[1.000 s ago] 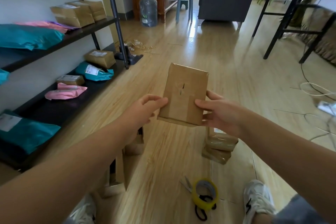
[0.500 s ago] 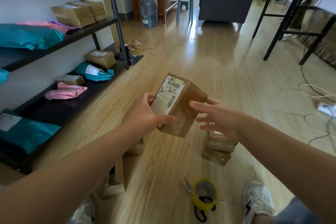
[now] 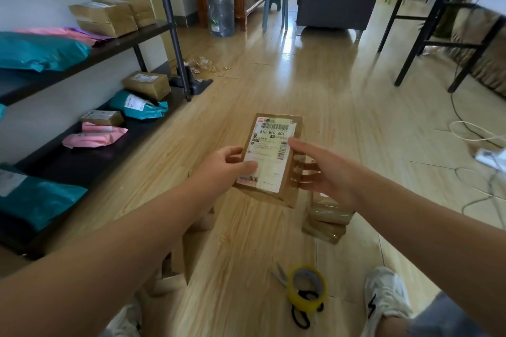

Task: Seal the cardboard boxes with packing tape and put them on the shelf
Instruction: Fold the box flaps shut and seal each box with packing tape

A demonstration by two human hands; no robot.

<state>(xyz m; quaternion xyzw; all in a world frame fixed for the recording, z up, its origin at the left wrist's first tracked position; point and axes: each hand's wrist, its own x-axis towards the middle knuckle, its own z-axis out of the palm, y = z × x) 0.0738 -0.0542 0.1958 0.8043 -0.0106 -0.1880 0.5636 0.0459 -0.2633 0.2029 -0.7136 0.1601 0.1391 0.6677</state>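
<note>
On my feed from the head camera, a person holds a small cardboard box (image 3: 273, 197) in both hands. It is in mid-air above a wooden floor (image 3: 328, 107), near the middle of the view. The box lies almost flat, with its white shipping label (image 3: 269, 153) facing up.

The left hand (image 3: 223, 168) grips the box's near-left edge. Its thumb lies across the label's lower left corner and its fingers curl out of sight underneath. The right hand (image 3: 327, 172) grips the right side. Its thumb rests at the label's right edge and its fingers (image 3: 308, 165) wrap against the side wall. Both hands are closed round the box.

On the floor at the near right, a yellow roll of packing tape (image 3: 308, 288) lies over black-handled scissors (image 3: 301, 312). Farther off, a short stack of small brown boxes (image 3: 327, 217) stands on the floor, partly behind the right wrist. Under the left forearm I can make out an open carton (image 3: 191, 249).

Along the left runs a dark metal shelf (image 3: 128, 39). It carries parcels in brown card (image 3: 109, 18), teal mailers (image 3: 41, 50) and pink mailers (image 3: 94, 138). A white shoe (image 3: 386, 295) shows at the near right.
</note>
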